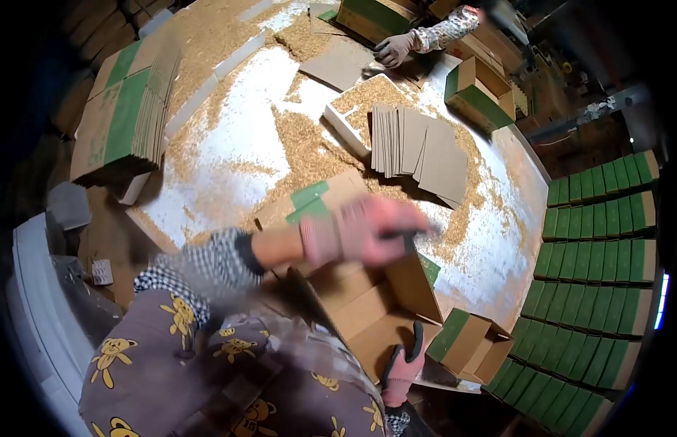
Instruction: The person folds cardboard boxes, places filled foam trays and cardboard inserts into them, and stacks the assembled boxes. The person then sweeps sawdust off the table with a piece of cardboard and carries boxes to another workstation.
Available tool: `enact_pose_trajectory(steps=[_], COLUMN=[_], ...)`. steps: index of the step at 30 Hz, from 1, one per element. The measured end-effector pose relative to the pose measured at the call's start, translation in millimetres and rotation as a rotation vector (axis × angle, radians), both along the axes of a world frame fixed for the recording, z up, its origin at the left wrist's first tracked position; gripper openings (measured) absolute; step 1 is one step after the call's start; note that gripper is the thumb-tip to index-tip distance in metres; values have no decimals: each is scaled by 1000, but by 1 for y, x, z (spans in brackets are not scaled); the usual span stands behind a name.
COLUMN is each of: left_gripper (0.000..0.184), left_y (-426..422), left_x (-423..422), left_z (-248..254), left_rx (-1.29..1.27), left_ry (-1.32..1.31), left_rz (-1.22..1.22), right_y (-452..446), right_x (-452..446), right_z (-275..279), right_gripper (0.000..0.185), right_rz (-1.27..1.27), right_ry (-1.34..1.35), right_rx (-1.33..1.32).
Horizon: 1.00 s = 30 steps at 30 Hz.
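An open cardboard box [378, 331] is tilted in front of me, its brown inside facing up. One brown panel with a green patch [309, 198] shows beyond my left forearm; whether it belongs to this box I cannot tell. My left hand [364, 231], in a pink glove, is over the box's far side, its fingers smeared by motion. In a pink glove with dark fingertips, my right hand [404, 368] grips the near right edge of the box, thumb and forefinger at the wall. A fan of flat cardboard sheets [418, 149] lies beyond the box.
Loose brown shavings or grains [302, 138] cover much of the white table [236, 102]. Folded green-and-brown cartons [120, 109] are stacked at left. Rows of green boxes [593, 262] line the right side. A small open box [469, 346] sits nearby. A co-worker's gloved hand [394, 49] is across the table.
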<state>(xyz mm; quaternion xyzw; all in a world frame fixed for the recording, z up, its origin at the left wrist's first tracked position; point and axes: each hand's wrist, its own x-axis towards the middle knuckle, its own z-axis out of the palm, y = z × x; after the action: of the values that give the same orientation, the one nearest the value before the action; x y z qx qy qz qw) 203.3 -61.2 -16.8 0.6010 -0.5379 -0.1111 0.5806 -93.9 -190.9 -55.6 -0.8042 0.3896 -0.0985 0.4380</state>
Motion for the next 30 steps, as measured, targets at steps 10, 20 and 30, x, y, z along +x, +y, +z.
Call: enact_pose_trajectory(steps=[10, 20, 30], left_gripper=[56, 39, 43], left_y=[35, 175, 339], left_x=[204, 33, 128], left_z=[-171, -172, -198], left_rx=[1147, 1115, 206], left_ry=[-605, -56, 1032], left_rz=[497, 713, 822], right_y=[-13, -47, -49], right_x=[51, 47, 42], right_z=[6, 4, -4], right_gripper=[59, 54, 60], right_rz=[17, 162, 205], right_ry=[131, 162, 184], right_rx=[-152, -117, -201])
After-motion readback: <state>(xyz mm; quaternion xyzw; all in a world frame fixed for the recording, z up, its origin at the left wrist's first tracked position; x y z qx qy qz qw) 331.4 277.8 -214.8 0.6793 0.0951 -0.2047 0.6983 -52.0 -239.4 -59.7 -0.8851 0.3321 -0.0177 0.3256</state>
